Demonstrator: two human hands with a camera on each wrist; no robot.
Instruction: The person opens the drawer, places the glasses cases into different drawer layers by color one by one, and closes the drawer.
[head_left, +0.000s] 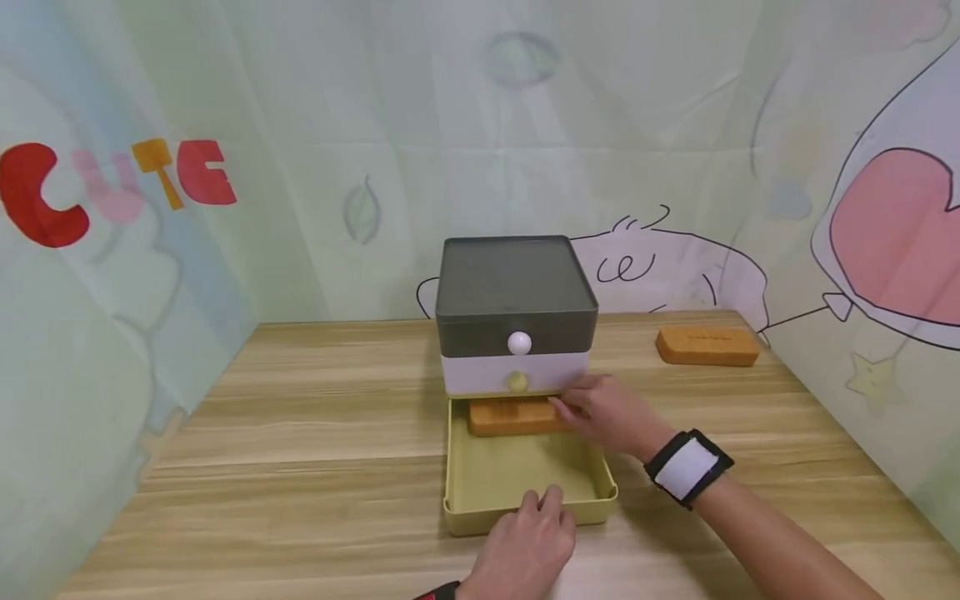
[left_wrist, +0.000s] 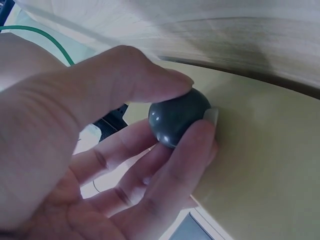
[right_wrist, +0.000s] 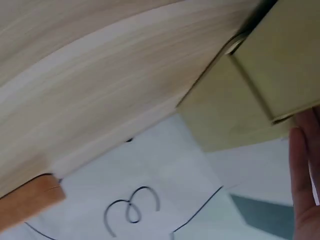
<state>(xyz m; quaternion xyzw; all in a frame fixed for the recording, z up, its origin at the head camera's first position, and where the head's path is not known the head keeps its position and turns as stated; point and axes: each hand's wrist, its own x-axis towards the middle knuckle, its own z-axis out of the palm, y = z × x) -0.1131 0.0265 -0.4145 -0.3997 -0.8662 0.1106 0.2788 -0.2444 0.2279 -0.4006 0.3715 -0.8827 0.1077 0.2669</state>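
Note:
A small drawer box [head_left: 517, 279] with a dark grey top stands on the wooden table, and its lowest, yellow-green drawer [head_left: 525, 475] is pulled out. My left hand [head_left: 525, 546] is at the drawer's front; in the left wrist view its thumb and fingers pinch the round dark knob [left_wrist: 177, 117]. A brown rectangular block [head_left: 510, 417] lies across the back of the drawer, close under the upper tiers. Over the drawer's right wall reaches my right hand [head_left: 611, 412], gripping the block's right end, which its fingers hide. Those fingers [right_wrist: 302, 175] show only at the edge of the right wrist view.
A second brown block [head_left: 707, 345] lies at the back right of the table. Two upper drawers, with a white knob [head_left: 519, 343] and a yellow knob [head_left: 517, 382], are closed. A printed cloth backdrop [head_left: 315, 167] surrounds the table at the back and sides.

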